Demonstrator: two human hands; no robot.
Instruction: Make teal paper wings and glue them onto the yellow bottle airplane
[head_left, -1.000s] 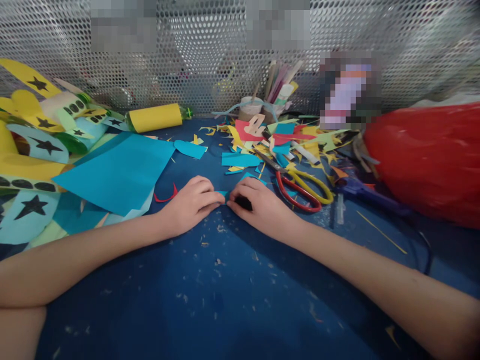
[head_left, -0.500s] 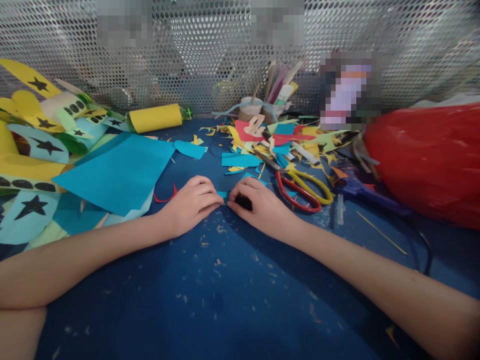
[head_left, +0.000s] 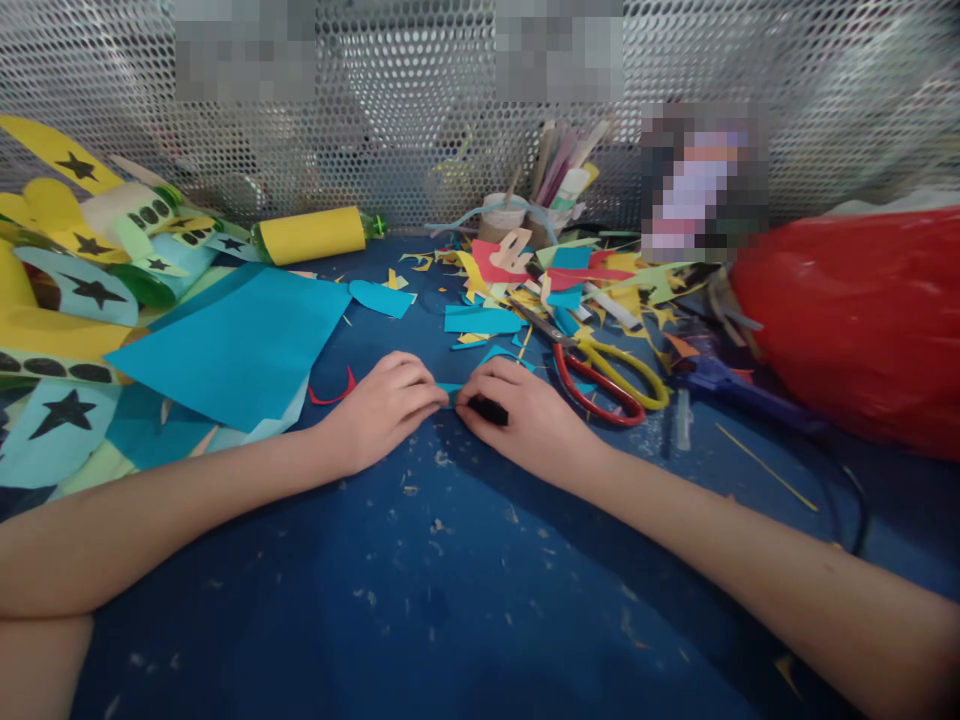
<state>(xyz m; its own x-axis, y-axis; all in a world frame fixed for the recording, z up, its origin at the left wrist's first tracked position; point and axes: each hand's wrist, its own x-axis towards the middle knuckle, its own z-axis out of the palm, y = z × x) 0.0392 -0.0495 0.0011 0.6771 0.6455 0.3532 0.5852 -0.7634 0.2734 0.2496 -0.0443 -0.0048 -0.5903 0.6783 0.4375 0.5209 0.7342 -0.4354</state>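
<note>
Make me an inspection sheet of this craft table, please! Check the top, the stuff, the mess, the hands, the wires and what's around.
Surface: blue table, with pale specks scattered over it.
Job's things: small blue paper piece between the fingertips, partly hidden.
Clutter: colourful paper scraps in a heap; scissors with red and yellow handles beside the right hand.
Hands: left hand and right hand both pinch the piece.
Cables: one dark cable at the right, near a purple tool; its far end can't be seen.
Surroundings: perforated metal screen behind; large red object at the right.
</note>
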